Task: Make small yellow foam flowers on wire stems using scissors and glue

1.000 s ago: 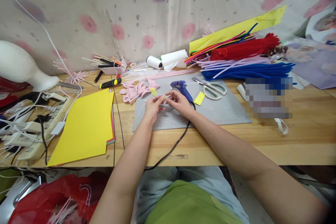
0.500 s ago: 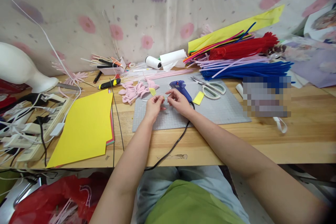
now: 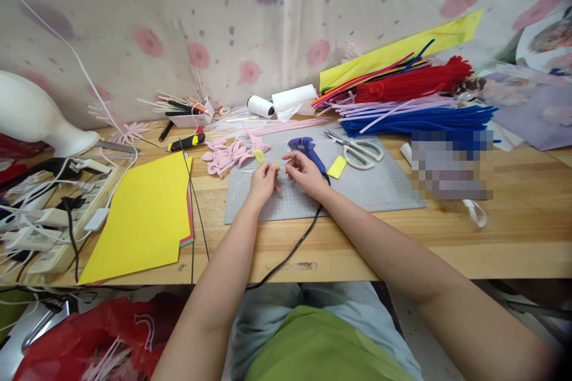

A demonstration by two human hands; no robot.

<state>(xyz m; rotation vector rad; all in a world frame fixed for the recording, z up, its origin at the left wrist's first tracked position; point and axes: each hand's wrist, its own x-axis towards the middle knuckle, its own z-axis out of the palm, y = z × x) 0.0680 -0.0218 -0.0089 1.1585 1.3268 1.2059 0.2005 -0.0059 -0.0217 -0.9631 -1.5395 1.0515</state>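
At the frame centre, left hand (image 3: pixel 263 179) and right hand (image 3: pixel 304 171) both pinch a small yellow piece (image 3: pixel 277 165); probably light, flimsy; hold its edges gently.

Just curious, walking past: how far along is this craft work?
Done: a pile of pink petal shapes lies on the grey cutting mat. In hand: left hand and right hand pinch a tiny yellow piece. Left: bundled pipe cleaners lie unused.
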